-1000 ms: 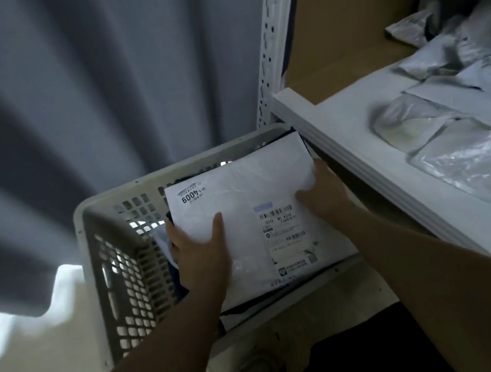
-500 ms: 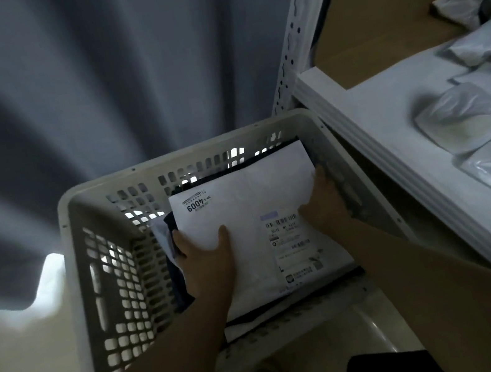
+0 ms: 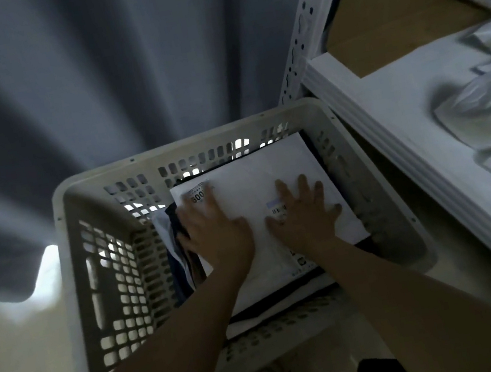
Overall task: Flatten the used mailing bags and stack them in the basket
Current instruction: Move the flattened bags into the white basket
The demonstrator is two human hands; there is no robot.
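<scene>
Fingers (image 3: pixel 205 207) of both hands are straight and spread, pressing flat on the top mailing bag (image 3: pixel 252 174). Left hand (image 3: pixel 215 235) covers its left half, right hand (image 3: pixel 303 213) its right. The bag tops a stack inside the basket (image 3: pixel 166 154), left of the shelf (image 3: pixel 385 95).

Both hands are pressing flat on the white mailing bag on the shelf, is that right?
The place is wrong. In the head view the left hand and right hand press flat on the white mailing bag, but it lies in the basket.
</scene>
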